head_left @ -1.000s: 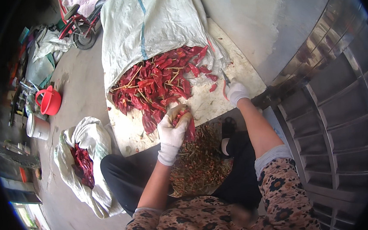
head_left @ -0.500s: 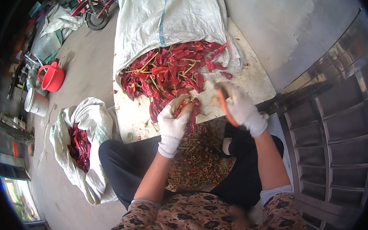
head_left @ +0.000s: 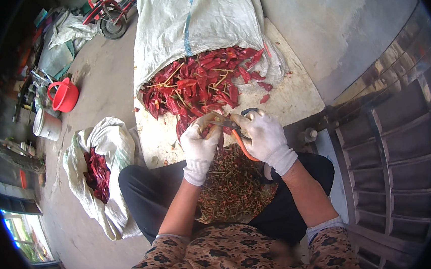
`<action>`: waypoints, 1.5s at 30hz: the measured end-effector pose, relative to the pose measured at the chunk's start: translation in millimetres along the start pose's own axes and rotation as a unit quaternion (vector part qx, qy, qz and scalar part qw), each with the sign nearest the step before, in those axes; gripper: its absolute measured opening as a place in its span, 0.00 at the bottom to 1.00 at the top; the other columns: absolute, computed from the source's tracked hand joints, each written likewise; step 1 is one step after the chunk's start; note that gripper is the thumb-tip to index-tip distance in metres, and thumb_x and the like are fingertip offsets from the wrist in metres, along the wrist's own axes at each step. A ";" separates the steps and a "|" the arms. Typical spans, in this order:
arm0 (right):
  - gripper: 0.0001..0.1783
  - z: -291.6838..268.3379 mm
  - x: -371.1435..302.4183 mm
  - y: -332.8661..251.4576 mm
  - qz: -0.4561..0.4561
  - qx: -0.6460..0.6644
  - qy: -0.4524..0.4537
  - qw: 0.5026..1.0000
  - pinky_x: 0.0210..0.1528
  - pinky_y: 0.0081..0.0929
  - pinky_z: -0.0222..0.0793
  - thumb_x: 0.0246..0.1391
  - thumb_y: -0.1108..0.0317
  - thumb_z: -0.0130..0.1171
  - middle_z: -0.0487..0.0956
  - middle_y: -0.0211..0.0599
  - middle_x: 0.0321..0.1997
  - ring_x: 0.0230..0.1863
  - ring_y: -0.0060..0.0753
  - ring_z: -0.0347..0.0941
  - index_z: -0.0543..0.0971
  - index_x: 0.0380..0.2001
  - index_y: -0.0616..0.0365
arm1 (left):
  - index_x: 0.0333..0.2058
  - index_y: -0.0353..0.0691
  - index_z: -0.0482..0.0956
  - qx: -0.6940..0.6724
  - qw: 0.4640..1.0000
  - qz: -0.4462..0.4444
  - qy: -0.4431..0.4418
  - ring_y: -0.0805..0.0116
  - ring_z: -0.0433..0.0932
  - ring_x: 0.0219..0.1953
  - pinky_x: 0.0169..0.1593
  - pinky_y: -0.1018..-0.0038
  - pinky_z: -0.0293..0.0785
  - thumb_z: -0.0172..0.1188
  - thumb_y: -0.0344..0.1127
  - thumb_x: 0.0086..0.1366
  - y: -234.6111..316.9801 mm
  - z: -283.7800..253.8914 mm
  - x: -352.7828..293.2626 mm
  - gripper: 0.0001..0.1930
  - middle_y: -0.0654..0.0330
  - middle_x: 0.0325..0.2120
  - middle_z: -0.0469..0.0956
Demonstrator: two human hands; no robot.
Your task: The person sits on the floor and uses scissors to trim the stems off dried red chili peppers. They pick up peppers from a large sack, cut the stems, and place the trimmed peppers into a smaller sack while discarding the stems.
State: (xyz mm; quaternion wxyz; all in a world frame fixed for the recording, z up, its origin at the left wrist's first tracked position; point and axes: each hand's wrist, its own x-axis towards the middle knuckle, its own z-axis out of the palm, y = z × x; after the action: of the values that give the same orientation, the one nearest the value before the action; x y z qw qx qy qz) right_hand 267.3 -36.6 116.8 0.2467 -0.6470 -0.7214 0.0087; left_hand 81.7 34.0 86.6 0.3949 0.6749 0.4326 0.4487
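Note:
White gloves cover both my hands. My left hand (head_left: pixel 198 142) is closed around a few dried red chilies, mostly hidden by the fingers. In my right hand (head_left: pixel 266 136) is a pair of scissors (head_left: pixel 240 142) with orange and dark handles. Their blades reach across to the chili tops at my left fingertips. Just beyond my hands, a heap of dried red chilies (head_left: pixel 194 85) spills from a large white woven sack (head_left: pixel 209 20) onto a pale board (head_left: pixel 295 93). Below my hands, between my knees, lies a pile of cut stems (head_left: pixel 234 191).
To the left on the floor stands an open white sack (head_left: pixel 78 174) with red chilies (head_left: pixel 96 173) inside. Farther left are a red bucket (head_left: pixel 66 97) and a white bucket (head_left: pixel 47 125). A red wheeled cycle (head_left: pixel 112 20) stands at the back. Metal bars (head_left: pixel 387 168) line the right.
My right hand has moved left and slightly down, bringing the scissors from apart to the chilies at my left fingertips. My left hand has stayed nearly in place.

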 end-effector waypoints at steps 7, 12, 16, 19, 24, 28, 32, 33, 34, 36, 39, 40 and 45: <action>0.23 3.1 -1.7 -0.2 -0.004 -0.012 0.016 1.000 0.39 0.46 0.78 0.58 0.53 0.66 0.82 0.40 0.38 0.42 0.47 0.80 0.85 0.55 0.47 | 0.46 0.29 0.86 -0.054 0.998 -0.034 -0.001 0.75 0.83 0.40 0.48 0.75 0.79 0.66 0.25 0.62 0.6 1.9 0.9 0.14 0.55 0.37 0.88; 0.22 2.5 -2.2 0.6 -0.006 0.000 0.005 1.000 0.36 0.46 0.78 0.58 0.53 0.66 0.82 0.41 0.33 0.37 0.48 0.82 0.85 0.53 0.49 | 0.46 0.30 0.85 -0.087 0.995 -0.045 -0.004 0.77 0.81 0.40 0.48 0.77 0.78 0.66 0.26 0.64 5.8 1.4 1.7 0.12 0.57 0.37 0.87; 0.19 3.6 -6.8 -0.1 -0.001 0.012 -0.004 1.000 0.31 0.46 0.77 0.59 0.54 0.65 0.83 0.40 0.27 0.31 0.47 0.83 0.84 0.50 0.48 | 0.43 0.31 0.84 -0.109 0.992 -0.067 0.014 0.79 0.78 0.37 0.45 0.80 0.76 0.66 0.26 0.65 7.5 2.5 2.2 0.09 0.61 0.36 0.85; 0.16 -1.6 -6.9 2.3 0.031 0.030 0.054 0.998 0.28 0.45 0.76 0.59 0.56 0.65 0.82 0.37 0.23 0.27 0.45 0.83 0.84 0.48 0.49 | 0.42 0.32 0.81 -0.094 0.991 -0.094 0.021 0.80 0.76 0.36 0.43 0.81 0.75 0.65 0.26 0.65 2.2 4.5 9.7 0.08 0.64 0.34 0.82; 0.13 -33.4 0.0 28.3 0.182 0.029 0.212 0.960 0.34 0.42 0.77 0.63 0.63 0.63 0.85 0.45 0.32 0.32 0.50 0.83 0.81 0.49 0.52 | 0.47 0.37 0.78 0.031 0.994 -0.060 -0.084 0.69 0.83 0.32 0.40 0.72 0.80 0.60 0.28 0.65 -24.8 39.6 38.5 0.12 0.56 0.32 0.84; 0.15 -52.0 1.2 48.1 0.282 0.419 0.294 0.811 0.32 0.21 0.71 0.71 0.65 0.58 0.76 0.29 0.28 0.29 0.17 0.72 0.75 0.52 0.65 | 0.53 0.41 0.81 0.186 0.960 0.006 -0.210 0.59 0.87 0.38 0.45 0.67 0.82 0.61 0.35 0.67 -50.1 119.4 66.4 0.17 0.50 0.36 0.86; 0.14 -50.8 1.0 58.0 0.280 0.472 0.342 0.763 0.44 0.18 0.69 0.73 0.65 0.55 0.77 0.29 0.37 0.38 0.16 0.70 0.76 0.54 0.64 | 0.42 0.45 0.86 0.383 0.900 0.052 -0.203 0.47 0.85 0.44 0.49 0.55 0.81 0.64 0.48 0.65 -65.2 201.2 89.4 0.15 0.47 0.40 0.86; 0.14 -49.5 1.6 60.2 0.280 0.489 0.350 0.748 0.45 0.18 0.69 0.73 0.65 0.54 0.76 0.29 0.38 0.39 0.16 0.70 0.75 0.54 0.63 | 0.44 0.45 0.86 0.398 0.892 0.037 -0.212 0.46 0.85 0.45 0.50 0.55 0.81 0.65 0.47 0.64 -68.7 213.2 95.5 0.15 0.47 0.41 0.86; 0.14 -48.5 2.2 62.4 0.272 0.514 0.348 0.735 0.45 0.18 0.68 0.73 0.65 0.54 0.76 0.29 0.38 0.39 0.16 0.70 0.75 0.54 0.63 | 0.46 0.45 0.86 0.413 0.880 0.009 -0.234 0.46 0.85 0.46 0.50 0.56 0.81 0.66 0.45 0.63 -72.4 221.8 98.7 0.16 0.47 0.43 0.86; 0.14 -48.0 2.7 66.3 0.285 0.554 0.340 0.704 0.45 0.18 0.68 0.73 0.66 0.54 0.76 0.28 0.38 0.39 0.16 0.70 0.75 0.54 0.63 | 0.46 0.44 0.86 0.395 0.887 0.043 -0.235 0.46 0.86 0.44 0.49 0.55 0.81 0.66 0.45 0.63 -81.2 225.9 95.3 0.16 0.47 0.42 0.86; 0.14 -49.6 1.2 68.4 0.279 0.532 0.340 0.724 0.45 0.19 0.68 0.72 0.68 0.55 0.75 0.28 0.39 0.40 0.17 0.70 0.74 0.56 0.64 | 0.43 0.41 0.86 0.252 0.935 -0.011 -0.248 0.53 0.86 0.38 0.45 0.60 0.81 0.67 0.41 0.63 -94.7 205.8 78.1 0.14 0.51 0.38 0.86; 0.15 -49.9 -0.1 67.7 0.271 0.540 0.346 0.717 0.46 0.19 0.68 0.72 0.67 0.55 0.75 0.28 0.40 0.40 0.18 0.70 0.74 0.56 0.64 | 0.42 0.39 0.86 0.185 0.950 -0.045 -0.246 0.56 0.86 0.36 0.43 0.63 0.81 0.68 0.39 0.63 -97.9 194.9 71.2 0.12 0.53 0.35 0.87; 0.17 -44.0 -6.3 63.4 0.234 0.574 0.394 0.679 0.51 0.23 0.70 0.72 0.65 0.55 0.76 0.32 0.40 0.41 0.24 0.73 0.73 0.56 0.67 | 0.37 0.37 0.79 -0.133 0.962 -0.157 -0.182 0.82 0.72 0.28 0.35 0.81 0.72 0.67 0.26 0.64 -93.9 144.0 60.0 0.06 0.68 0.29 0.79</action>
State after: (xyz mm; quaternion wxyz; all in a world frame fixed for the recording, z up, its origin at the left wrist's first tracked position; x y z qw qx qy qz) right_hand 342.6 -45.7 132.3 0.8207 -0.4699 -0.2367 0.2226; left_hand 209.9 98.9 -25.2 0.6187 0.6102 0.3901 0.3042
